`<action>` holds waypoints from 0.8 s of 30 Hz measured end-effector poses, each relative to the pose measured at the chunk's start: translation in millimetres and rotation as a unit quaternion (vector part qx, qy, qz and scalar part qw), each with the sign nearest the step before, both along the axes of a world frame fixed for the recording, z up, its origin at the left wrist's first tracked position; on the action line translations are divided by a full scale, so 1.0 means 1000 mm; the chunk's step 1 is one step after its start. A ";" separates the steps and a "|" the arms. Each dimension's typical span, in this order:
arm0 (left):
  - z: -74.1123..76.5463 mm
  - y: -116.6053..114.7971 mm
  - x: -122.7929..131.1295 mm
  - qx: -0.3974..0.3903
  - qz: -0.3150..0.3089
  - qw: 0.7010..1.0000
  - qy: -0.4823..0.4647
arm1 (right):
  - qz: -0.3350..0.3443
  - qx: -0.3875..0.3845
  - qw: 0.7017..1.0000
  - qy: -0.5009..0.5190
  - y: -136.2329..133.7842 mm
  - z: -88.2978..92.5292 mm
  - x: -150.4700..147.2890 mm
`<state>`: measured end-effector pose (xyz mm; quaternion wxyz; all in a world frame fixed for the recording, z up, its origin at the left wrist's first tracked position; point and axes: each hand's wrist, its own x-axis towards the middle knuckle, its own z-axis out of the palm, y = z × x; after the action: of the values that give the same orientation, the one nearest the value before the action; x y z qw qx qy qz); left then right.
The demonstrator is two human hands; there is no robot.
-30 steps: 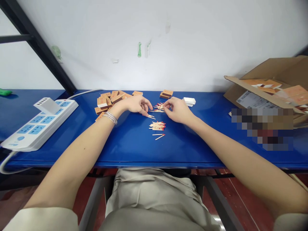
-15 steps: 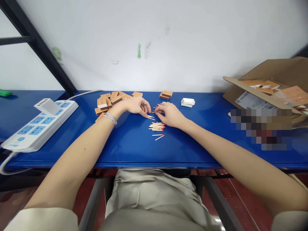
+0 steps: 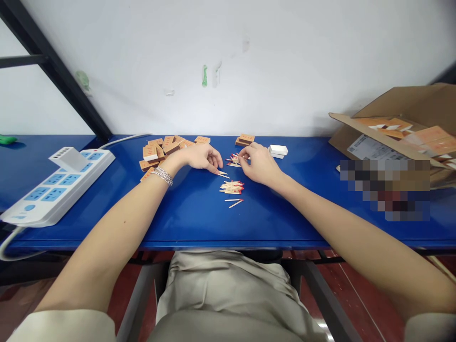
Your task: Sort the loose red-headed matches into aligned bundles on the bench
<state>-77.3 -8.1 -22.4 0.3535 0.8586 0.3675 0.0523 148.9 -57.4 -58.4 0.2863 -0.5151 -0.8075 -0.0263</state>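
My left hand [image 3: 204, 157] is low over the table, its thumb and fingers closed on a few matches [image 3: 224, 175] whose pale sticks jut out to the right. My right hand [image 3: 262, 164] hovers at the right edge of a small heap of red-headed matches [image 3: 233, 161]. Its fingers are bent, with a gap between thumb and forefinger, and I see nothing held in them. Nearer to me lies a denser pile of matches [image 3: 232, 187], heads mostly to the right. Two loose matches [image 3: 235, 203] rest just in front of that pile.
Orange matchboxes [image 3: 171, 142] are heaped behind my left wrist. Two more matchboxes [image 3: 245, 139] and white inner trays [image 3: 278, 151] stand at the back. A power strip [image 3: 57, 185] lies left; an open carton [image 3: 377, 142] of matchboxes stands right on the blue table [image 3: 192, 218].
My right hand has moved right, away from the left hand's matches, uncovering more of the back heap. My left hand stays in place, still gripping its matches.
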 end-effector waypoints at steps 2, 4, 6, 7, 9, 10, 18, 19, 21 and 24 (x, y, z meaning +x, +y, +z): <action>0.000 -0.001 0.001 0.005 0.002 1.000 0.001 | 0.043 -0.026 0.998 0.024 -0.003 0.001 -0.003; -0.001 -0.001 0.001 0.008 0.004 1.000 0.002 | 0.104 -0.071 0.991 0.035 -0.008 0.002 -0.007; -0.001 0.000 0.001 0.004 0.006 1.000 0.000 | 0.142 -0.103 0.984 0.037 -0.012 0.001 -0.011; -0.001 0.000 0.000 -0.001 0.006 1.000 -0.002 | 0.150 -0.108 0.982 0.037 -0.013 0.000 -0.012; 0.000 0.000 -0.001 -0.013 0.005 1.000 -0.012 | 0.158 -0.105 0.981 0.034 -0.013 -0.001 -0.012; 0.001 0.000 -0.002 -0.020 0.004 1.000 -0.018 | 0.163 -0.103 0.981 0.030 -0.012 -0.001 -0.012; 0.007 -0.007 -0.002 -0.013 0.030 0.999 0.004 | 0.029 -0.046 0.997 0.061 0.001 0.001 0.003; 0.007 -0.007 -0.002 -0.006 0.028 1.000 0.010 | 0.014 -0.042 0.998 0.053 0.002 0.001 0.003; 0.006 -0.006 -0.001 0.004 0.021 1.000 0.021 | 0.023 -0.035 0.999 0.032 0.002 -0.001 0.002; 0.004 -0.003 0.000 0.013 0.011 0.999 0.030 | 0.082 -0.025 0.996 0.011 -0.004 -0.003 -0.004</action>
<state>-77.7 -11.3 -18.5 0.3303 0.8604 0.3865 0.0353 145.3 -61.3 -61.5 0.2833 -0.4543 -0.8442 0.0237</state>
